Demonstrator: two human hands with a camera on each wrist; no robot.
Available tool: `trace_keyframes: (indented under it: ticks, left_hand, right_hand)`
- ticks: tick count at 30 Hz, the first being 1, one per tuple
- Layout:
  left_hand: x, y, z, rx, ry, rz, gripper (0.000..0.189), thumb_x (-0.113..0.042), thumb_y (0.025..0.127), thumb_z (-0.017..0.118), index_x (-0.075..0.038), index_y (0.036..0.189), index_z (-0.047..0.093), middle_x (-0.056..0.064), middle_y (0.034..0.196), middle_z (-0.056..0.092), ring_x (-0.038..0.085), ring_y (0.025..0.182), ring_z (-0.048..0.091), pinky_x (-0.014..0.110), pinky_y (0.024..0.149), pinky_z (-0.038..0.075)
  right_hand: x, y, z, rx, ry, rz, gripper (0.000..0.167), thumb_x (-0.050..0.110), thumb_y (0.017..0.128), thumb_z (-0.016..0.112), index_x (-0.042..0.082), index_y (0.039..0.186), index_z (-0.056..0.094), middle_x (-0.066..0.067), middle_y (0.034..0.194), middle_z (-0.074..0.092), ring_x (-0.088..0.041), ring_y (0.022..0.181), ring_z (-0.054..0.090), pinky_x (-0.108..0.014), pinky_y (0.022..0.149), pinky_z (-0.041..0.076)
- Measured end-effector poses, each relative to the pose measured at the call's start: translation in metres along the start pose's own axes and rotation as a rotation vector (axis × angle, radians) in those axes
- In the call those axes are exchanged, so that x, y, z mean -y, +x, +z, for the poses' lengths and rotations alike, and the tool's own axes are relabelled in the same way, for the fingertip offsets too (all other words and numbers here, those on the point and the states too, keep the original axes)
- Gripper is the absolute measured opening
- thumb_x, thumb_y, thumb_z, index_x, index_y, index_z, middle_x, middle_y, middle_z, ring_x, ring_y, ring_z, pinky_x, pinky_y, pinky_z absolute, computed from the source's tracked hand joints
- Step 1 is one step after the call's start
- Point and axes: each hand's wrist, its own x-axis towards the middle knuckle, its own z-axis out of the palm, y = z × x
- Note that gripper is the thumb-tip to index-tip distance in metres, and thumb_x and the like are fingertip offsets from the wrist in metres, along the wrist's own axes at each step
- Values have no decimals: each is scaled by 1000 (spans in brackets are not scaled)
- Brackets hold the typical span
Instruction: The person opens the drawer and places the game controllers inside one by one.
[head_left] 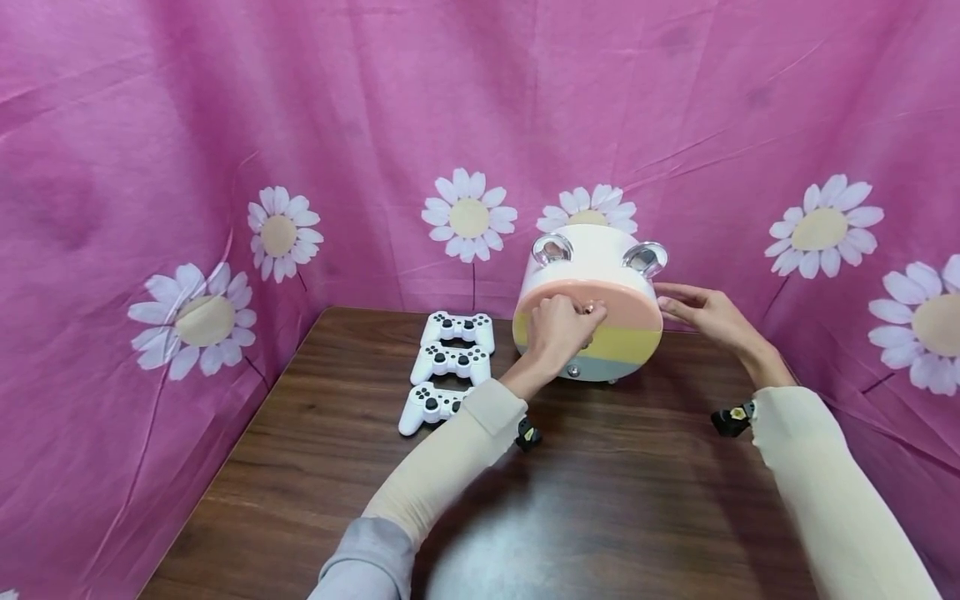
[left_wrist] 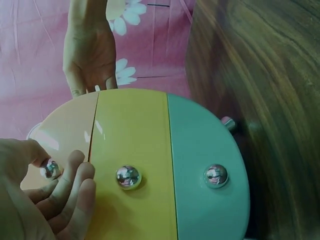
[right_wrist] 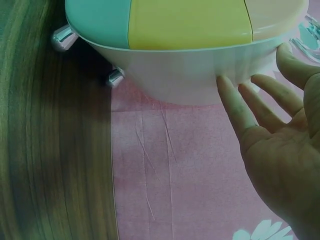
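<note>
A round white storage box (head_left: 585,250) with peach, yellow and green drawer fronts stands at the back of the table, with silver ears on top and small silver feet. My left hand (head_left: 557,333) pinches the silver knob (left_wrist: 50,169) of the peach top drawer (left_wrist: 70,120) between thumb and index finger. In the left wrist view, that drawer front looks flush with the yellow drawer (left_wrist: 132,135). Fingers extended, my right hand (right_wrist: 280,125) rests its fingertips on the white side of the box. Silver knobs also sit on the yellow and green drawers.
Left of the box, three white game controllers (head_left: 453,362) lie in a column, the front one partly hidden by my left sleeve. A pink flowered curtain (head_left: 375,125) hangs right behind the brown wooden table (head_left: 315,467) and along both sides.
</note>
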Motion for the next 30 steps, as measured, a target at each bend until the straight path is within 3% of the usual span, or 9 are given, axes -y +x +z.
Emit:
trace_keyframes:
  ticks: [7,17,23,30]
  left_hand:
    - [2,-6,2,-42,-21,20,54,-48,96,63,-25,47,57,-20,44,56,-3,43,53,25,48,42]
    - [2,-25,-3,-48,-44,72,56,-46,96,65,-23,45,54,-19,42,51,-3,41,50,24,45,36]
    - [2,-36,-7,-63,-3,103,59,-47,96,65,-23,45,48,-15,40,40,1,39,42,22,42,29]
    - [3,-52,-13,-86,65,126,58,-51,97,65,-26,48,48,-17,42,36,0,44,41,23,45,31]
  right_hand:
    - [1,0,0,5,14,2,68,54,105,60,15,159,50,-24,153,57,17,95,65,-10,86,50]
    - [-1,-2,-1,18,85,0,67,48,106,61,10,160,48,-28,154,54,12,97,70,-15,86,56]
    - [-3,2,-1,25,87,-5,67,46,107,61,8,161,46,-28,156,51,11,100,69,-14,86,56]
    - [-4,4,-1,30,113,-9,67,42,107,62,6,161,45,-27,156,51,12,99,69,-15,87,57]
